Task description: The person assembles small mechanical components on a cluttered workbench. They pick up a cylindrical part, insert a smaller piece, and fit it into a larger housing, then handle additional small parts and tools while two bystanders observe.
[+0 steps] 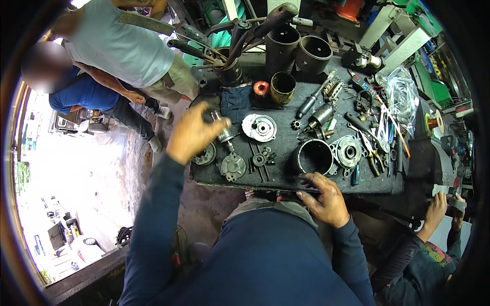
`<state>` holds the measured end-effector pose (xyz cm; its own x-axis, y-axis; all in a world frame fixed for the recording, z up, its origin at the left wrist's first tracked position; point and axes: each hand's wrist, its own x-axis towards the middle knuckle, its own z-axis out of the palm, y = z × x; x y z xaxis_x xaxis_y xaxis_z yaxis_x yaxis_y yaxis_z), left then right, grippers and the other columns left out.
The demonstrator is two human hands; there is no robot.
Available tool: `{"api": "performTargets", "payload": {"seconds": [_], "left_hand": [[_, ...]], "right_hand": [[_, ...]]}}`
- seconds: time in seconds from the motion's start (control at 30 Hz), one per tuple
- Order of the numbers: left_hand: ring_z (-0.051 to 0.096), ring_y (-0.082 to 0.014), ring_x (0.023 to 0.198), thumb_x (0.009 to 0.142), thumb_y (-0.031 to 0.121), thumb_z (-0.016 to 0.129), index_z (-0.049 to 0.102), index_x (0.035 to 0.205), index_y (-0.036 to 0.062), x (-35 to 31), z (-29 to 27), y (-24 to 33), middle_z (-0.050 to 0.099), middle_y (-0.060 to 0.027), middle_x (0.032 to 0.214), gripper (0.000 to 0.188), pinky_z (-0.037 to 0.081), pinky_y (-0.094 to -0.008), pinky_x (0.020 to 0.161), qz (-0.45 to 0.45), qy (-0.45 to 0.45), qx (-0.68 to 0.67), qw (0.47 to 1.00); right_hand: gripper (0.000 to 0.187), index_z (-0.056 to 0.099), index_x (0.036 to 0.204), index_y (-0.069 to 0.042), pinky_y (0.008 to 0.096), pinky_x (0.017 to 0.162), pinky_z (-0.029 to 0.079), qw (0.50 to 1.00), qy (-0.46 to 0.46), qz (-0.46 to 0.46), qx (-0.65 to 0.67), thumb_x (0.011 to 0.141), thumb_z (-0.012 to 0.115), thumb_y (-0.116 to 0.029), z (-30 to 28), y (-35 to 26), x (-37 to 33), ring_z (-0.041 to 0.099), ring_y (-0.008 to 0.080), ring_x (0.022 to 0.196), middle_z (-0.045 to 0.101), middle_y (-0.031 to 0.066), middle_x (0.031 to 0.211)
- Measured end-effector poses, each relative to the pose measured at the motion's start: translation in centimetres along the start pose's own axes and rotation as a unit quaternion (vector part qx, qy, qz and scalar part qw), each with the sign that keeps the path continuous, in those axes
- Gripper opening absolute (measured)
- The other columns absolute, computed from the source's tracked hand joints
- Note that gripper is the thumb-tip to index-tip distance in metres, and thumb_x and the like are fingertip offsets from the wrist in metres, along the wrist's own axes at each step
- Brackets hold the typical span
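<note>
My left hand [195, 133] is over the bench's left end, fingers spread. Its thumb crosses in front of a shiny metal shaft part [224, 133]; whether they touch I cannot tell. Below lie a round flanged metal cover [233, 166] and a ring-shaped part [205, 155], partly behind my left wrist. At the bench's near edge rests my right hand [327, 200], fingers loosely bent and apart, beside a dark hollow cylinder [315, 157]. Right of that cylinder sits a cast metal end housing [350, 151]. A pale round housing [260, 127] and a small gear [259, 159] with bolts lie mid-bench.
Large metal tubes [282, 43] and a can of hammers and tools [228, 71] stand at the back. Pliers [376, 159], screwdrivers and a clear plastic bag [400, 94] crowd the right. Two people are at the upper left; another person's hands [435, 210] show at right.
</note>
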<state>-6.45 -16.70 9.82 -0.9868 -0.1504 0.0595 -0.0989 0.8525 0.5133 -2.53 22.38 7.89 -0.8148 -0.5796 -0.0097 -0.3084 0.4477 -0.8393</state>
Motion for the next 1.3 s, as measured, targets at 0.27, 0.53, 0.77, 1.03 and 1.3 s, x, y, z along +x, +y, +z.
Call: {"api": "performTargets", "payload": {"seconds": [0.27,0.53,0.77,1.03,1.3], "left_hand": [[0.074,-0.0429,0.106,0.078,0.038,0.087,0.033,0.162,0.0136,-11.3,8.5,7.1,0.045,-0.0349,0.154,0.102,0.062,-0.0457,0.088,-0.127,-0.253,0.197,0.939],[0.077,-0.0378,0.092,0.089,0.011,0.068,0.048,0.153,0.0143,-10.3,12.4,3.5,0.058,-0.0328,0.135,0.067,0.063,-0.0435,0.076,-0.122,-0.180,0.232,0.948],[0.069,-0.0427,0.113,0.075,0.023,0.091,0.047,0.151,0.0134,-12.4,7.2,6.9,0.059,-0.0244,0.137,0.088,0.060,-0.0461,0.093,-0.130,-0.018,-0.031,0.991],[0.059,-0.0314,0.133,0.073,-0.005,0.071,0.038,0.158,0.0018,-14.6,3.3,0.2,0.058,-0.0189,0.144,0.091,0.051,-0.0445,0.111,-0.091,0.157,-0.784,0.593],[0.053,-0.0469,0.138,0.064,0.025,0.061,0.049,0.151,0.0004,-18.3,3.4,-5.2,0.053,-0.0261,0.152,0.091,0.040,-0.0652,0.117,-0.156,0.183,-0.902,0.358]], "right_hand": [[0.040,0.068,0.122,-0.001,0.0434,0.087,0.056,0.993,-0.064,-0.089,-0.042,0.089,0.079,-0.023,1.9,0.0,3.5,0.069,0.0370,0.097,0.071,0.0169,0.106],[0.039,0.069,0.119,0.000,0.0435,0.087,0.056,0.989,-0.108,-0.096,-0.041,0.089,0.079,-0.021,2.6,-0.2,5.0,0.068,0.0406,0.100,0.070,0.0194,0.111],[0.035,0.069,0.119,0.003,0.0393,0.088,0.056,0.998,0.010,-0.058,-0.002,0.091,0.079,-0.016,2.6,-0.3,6.1,0.073,0.0331,0.101,0.074,0.0198,0.110],[0.037,0.068,0.118,0.000,0.0480,0.090,0.054,0.991,-0.072,-0.064,-0.096,0.090,0.073,-0.024,8.1,-0.3,14.5,0.069,0.0412,0.103,0.072,0.0224,0.109],[0.063,0.048,0.135,0.005,0.0514,0.091,0.055,0.976,-0.040,-0.028,-0.214,0.088,0.076,-0.026,17.6,-0.9,23.0,0.070,0.0472,0.106,0.071,0.0316,0.111]]}}
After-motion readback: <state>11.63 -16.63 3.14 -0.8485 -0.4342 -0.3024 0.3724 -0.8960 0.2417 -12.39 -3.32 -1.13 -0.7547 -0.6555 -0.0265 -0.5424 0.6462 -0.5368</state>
